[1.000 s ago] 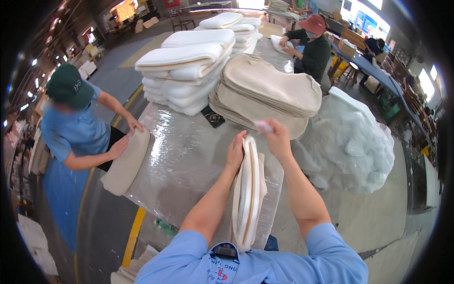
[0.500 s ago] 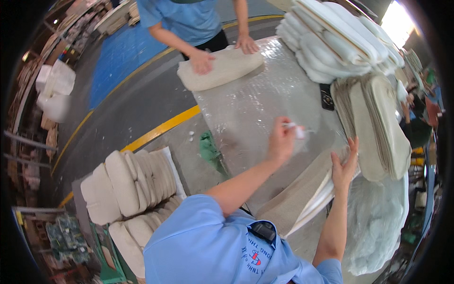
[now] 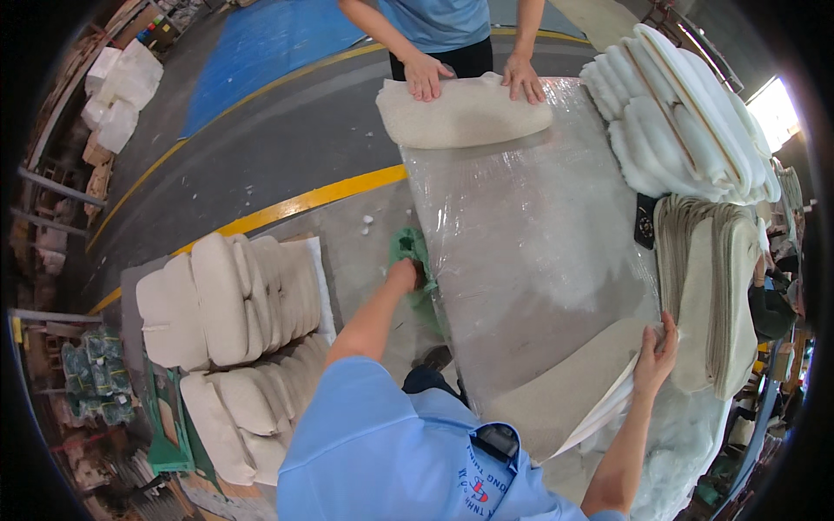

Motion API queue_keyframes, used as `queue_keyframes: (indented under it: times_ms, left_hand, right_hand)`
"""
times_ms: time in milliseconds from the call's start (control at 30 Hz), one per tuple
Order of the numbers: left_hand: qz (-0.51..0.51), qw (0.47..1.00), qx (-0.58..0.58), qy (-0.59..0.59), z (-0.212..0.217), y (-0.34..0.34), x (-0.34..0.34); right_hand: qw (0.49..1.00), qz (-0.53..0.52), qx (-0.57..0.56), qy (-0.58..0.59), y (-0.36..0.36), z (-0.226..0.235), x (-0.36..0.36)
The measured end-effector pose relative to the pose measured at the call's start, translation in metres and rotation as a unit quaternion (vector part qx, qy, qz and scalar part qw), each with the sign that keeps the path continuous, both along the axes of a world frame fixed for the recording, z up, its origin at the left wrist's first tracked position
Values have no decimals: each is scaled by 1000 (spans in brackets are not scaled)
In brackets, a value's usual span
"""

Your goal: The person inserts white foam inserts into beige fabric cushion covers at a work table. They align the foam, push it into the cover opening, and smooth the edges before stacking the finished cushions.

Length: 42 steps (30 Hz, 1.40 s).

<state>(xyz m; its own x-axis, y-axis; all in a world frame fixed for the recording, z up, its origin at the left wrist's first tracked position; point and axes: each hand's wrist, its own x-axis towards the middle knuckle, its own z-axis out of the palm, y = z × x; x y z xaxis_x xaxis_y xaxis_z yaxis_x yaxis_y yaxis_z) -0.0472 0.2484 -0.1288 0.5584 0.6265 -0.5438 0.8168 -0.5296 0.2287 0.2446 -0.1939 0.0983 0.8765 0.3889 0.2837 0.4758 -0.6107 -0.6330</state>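
Observation:
My left hand [image 3: 404,274] reaches down to a green bag [image 3: 407,243] beside the left edge of the plastic-covered table [image 3: 530,234]. Its fingers are hidden at the bag. At the table's near right corner, my right hand [image 3: 655,358] holds the end of a long beige fabric piece [image 3: 569,369], thumb and fingers at its edge. A white layer [image 3: 599,412] shows along the piece's lifted side. Across the table, another person's two hands [image 3: 426,76] press on a rolled beige pad [image 3: 465,113].
White fluffy pads [image 3: 682,113] are piled at the far right. Nearer stand folded beige pieces [image 3: 704,286], beside a dark phone-like object [image 3: 645,221]. Stacked beige pads [image 3: 230,300] sit at left. White scraps [image 3: 367,224] lie on the floor; plastic-wrapped white material [image 3: 669,443] lies at the near right.
My left hand has moved from above the table, where it held a small white scrap, left and down to the green bag. My right hand stays at the fabric's end. The view has shifted.

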Motion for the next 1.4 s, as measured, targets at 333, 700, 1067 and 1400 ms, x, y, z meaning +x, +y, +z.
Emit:
queue_keyframes:
  times_ms: [333, 700, 1067, 1400]
  left_hand:
    - [155, 953, -187, -181, 28, -21, 95]
    - [23, 983, 170, 61, 92, 13, 20]
    - [-18, 847, -430, -310, 171, -199, 228]
    - [-95, 733, -609, -288, 219, -333, 340]
  right_hand:
    - [987, -62, -26, -148, -6, -2, 2]
    - [959, -115, 213, -146, -16, 13, 0]
    - [771, -213, 271, 535, -73, -15, 116]
    - [807, 16, 187, 559, -100, 10, 145]
